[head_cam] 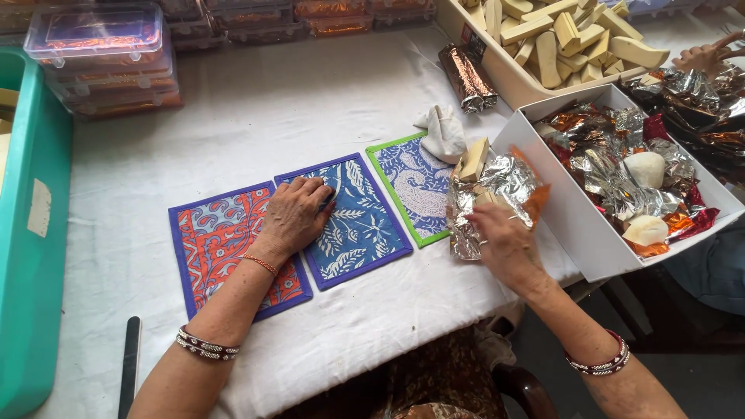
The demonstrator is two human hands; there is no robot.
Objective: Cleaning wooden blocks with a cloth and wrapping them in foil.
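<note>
Bright, even daylight; soft diffuse light, seemingly from upper right. White cloth on bench [256, 116] near overexposed, weave detail washed out. Specular glare on foil sheet [497, 194] and wrappers in white box [590, 233]. Shadows faint, short. Right hand [504, 244] motion-blurred; left hand [299, 213] sharp. Slight wide-angle bending at edges.

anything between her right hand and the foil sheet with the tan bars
Nothing visible does. The right hand already rests on the crinkled foil sheet, beside the tan bars lying on it. The white box sits just to the right, not between them.
</note>
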